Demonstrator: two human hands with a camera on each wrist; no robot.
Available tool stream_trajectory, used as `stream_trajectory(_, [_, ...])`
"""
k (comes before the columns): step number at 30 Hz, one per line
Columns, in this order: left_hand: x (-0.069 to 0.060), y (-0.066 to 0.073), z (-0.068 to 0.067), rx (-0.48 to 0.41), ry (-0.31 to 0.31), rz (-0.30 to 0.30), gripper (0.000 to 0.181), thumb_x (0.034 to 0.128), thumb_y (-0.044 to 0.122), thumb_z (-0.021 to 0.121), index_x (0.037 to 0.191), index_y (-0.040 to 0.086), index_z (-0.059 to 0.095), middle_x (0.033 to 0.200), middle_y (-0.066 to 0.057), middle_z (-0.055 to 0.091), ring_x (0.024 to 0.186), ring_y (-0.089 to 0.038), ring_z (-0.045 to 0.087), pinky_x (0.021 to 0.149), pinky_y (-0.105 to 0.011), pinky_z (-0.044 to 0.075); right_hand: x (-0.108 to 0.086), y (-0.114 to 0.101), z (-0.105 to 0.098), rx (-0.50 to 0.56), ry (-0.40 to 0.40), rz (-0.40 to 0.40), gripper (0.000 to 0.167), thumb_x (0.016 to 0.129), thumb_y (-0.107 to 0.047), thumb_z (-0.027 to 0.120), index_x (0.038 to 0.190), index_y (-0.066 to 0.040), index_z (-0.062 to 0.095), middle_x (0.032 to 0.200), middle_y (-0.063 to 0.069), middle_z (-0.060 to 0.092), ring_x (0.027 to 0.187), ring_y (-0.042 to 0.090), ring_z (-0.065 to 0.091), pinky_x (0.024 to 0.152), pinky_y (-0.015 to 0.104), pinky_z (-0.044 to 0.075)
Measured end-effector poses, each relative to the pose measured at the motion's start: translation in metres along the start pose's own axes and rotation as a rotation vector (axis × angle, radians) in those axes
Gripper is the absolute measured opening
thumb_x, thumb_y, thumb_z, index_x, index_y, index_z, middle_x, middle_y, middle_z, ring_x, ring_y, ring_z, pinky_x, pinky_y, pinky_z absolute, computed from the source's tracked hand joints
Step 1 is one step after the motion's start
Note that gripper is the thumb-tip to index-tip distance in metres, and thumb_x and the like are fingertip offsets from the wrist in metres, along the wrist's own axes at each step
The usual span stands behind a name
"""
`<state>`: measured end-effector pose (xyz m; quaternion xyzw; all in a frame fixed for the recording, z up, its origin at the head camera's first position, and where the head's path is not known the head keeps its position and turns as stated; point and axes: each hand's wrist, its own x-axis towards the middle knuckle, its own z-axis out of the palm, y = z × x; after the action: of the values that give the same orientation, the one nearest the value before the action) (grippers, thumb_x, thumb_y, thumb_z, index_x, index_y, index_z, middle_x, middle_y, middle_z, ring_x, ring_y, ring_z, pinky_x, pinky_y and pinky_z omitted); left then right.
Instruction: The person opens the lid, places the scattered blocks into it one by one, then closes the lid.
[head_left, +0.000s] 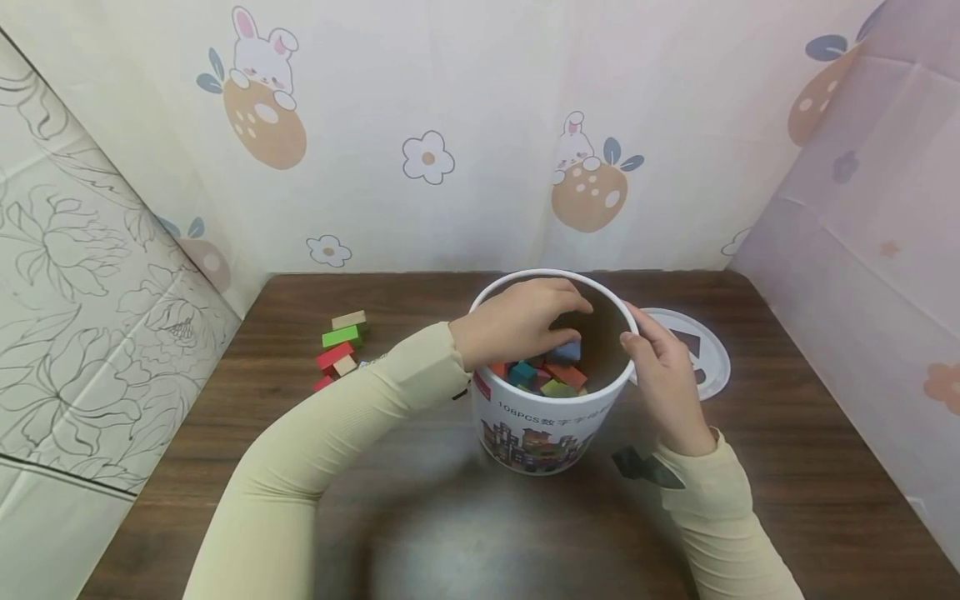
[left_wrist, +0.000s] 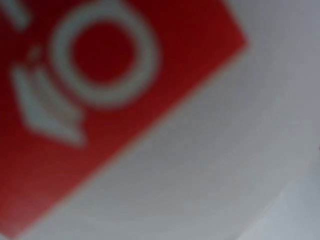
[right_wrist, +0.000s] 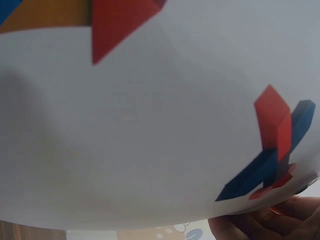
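A white bucket (head_left: 551, 408) with printed block pictures stands upright on the table, holding colored wooden blocks (head_left: 536, 377). My left hand (head_left: 521, 321) reaches over its rim from the left. The thumb lies against a blue block (head_left: 566, 351) inside, and a gap shows between thumb and forefinger; the other fingertips are partly hidden. At the right side my right hand (head_left: 667, 379) grips the bucket's rim, thumb on top. Its fingers (right_wrist: 280, 220) show past the bucket's edge in the right wrist view. Only the bucket's red label (left_wrist: 150, 90) and white wall fill the left wrist view.
A round white lid (head_left: 716, 354) lies on the wooden table (head_left: 247, 467) right of the bucket, partly behind the right hand. Several loose blocks, among them a green block (head_left: 341, 337) and a red block (head_left: 333, 357), lie left of it. A patterned curtain (head_left: 480, 217) hangs behind.
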<state>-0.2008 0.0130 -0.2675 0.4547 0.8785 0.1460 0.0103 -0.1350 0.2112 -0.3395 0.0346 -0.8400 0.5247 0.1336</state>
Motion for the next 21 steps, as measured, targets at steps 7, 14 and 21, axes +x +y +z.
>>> stream_trajectory(7, [-0.003, -0.001, 0.001, -0.048, -0.009, -0.018, 0.04, 0.0933, 0.027, 0.067, 0.129, 0.011, 0.063, 0.126, -0.001, 0.066, 0.116, -0.012, 0.06, 0.105, -0.023, 0.046, -0.001, 0.0, 0.0, -0.007, 0.002, -0.003, 0.043, 0.104, -0.023, 0.038, 0.145, -0.017, 0.048, 0.146, 0.005, 0.052, 0.131, 0.028, 0.052, 0.101, 0.036, 0.05])
stream_trajectory(14, [-0.01, -0.003, 0.004, -0.055, 0.028, -0.017, 0.037, 0.0935, 0.028, 0.067, 0.127, 0.011, 0.065, 0.123, -0.001, 0.067, 0.115, -0.012, 0.061, 0.104, -0.024, 0.047, -0.001, 0.0, 0.0, -0.006, 0.008, -0.003, 0.043, 0.104, -0.022, 0.038, 0.145, -0.017, 0.049, 0.146, 0.006, 0.053, 0.131, 0.028, 0.052, 0.101, 0.035, 0.05])
stream_trajectory(21, [-0.028, -0.005, 0.003, -0.03, 0.174, -0.026, 0.032, 0.0926, 0.03, 0.068, 0.121, 0.016, 0.069, 0.117, 0.005, 0.069, 0.111, -0.008, 0.061, 0.1, -0.023, 0.048, -0.001, 0.0, 0.0, 0.0, 0.01, 0.006, 0.043, 0.104, -0.023, 0.038, 0.145, -0.017, 0.049, 0.146, 0.006, 0.053, 0.131, 0.027, 0.052, 0.1, 0.032, 0.05])
